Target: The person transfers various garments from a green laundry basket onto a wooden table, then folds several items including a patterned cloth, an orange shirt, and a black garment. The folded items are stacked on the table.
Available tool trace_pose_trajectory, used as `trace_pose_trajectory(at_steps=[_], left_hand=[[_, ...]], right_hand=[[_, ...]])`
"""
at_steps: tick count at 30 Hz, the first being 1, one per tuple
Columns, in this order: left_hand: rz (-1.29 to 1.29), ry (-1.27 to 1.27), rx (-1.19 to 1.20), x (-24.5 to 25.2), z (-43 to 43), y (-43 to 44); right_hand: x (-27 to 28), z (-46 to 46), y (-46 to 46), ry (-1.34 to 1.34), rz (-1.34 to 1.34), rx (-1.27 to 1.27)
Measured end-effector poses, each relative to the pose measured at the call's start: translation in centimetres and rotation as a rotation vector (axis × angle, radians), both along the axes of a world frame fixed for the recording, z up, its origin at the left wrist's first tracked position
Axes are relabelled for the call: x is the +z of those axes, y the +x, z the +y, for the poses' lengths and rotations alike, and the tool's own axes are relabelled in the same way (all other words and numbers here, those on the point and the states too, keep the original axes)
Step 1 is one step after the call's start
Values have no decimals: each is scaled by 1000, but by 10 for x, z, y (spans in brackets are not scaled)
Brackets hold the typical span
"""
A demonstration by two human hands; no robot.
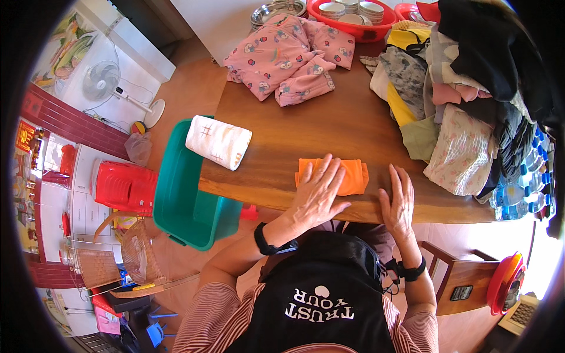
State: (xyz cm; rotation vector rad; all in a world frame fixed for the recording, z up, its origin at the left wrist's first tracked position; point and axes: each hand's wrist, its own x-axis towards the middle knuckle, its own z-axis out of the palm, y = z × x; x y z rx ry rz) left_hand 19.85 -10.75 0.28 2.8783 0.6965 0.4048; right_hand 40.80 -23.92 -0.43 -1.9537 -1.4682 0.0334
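Observation:
A folded orange cloth (pixel 353 176) lies near the front edge of the wooden table (pixel 282 132). My left hand (pixel 320 189) rests flat over its left part, fingers spread and pointing away from me. Just right of the cloth, my right hand (pixel 397 198) is at the table's edge, holding nothing, with its thumb apart from the fingers. A folded white patterned towel (pixel 218 142) sits at the table's left corner, partly over a green plastic tub (pixel 183 194). Farther back lies a pink printed garment (pixel 282 57), loosely bunched with one sleeve toward me.
A large heap of mixed clothes (pixel 459 88) covers the table's right side, beside several plastic water bottles (pixel 521 189). At the back stand a red basin (pixel 379 28) of bowls and metal bowls (pixel 273 11). A wooden chair (pixel 468 282) is at right; a floor fan (pixel 103 84) stands far left.

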Motion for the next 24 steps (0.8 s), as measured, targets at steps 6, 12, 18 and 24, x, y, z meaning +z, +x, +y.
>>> trace_pose_trajectory(at_steps=[6, 12, 18, 24], left_hand=[[-14, -137, -127, -11, -25, -2], [-161, 101, -260, -23, -31, -52], [-328, 126, -120, 20, 33, -119], [-440, 552, 226, 95, 153, -196]], right_hand=[[-9, -6, 2, 64, -39, -45], [-7, -5, -2, 59, -134, -17], [-7, -4, -4, 80, -166, -20], [-9, -5, -5, 74, -181, -30]])
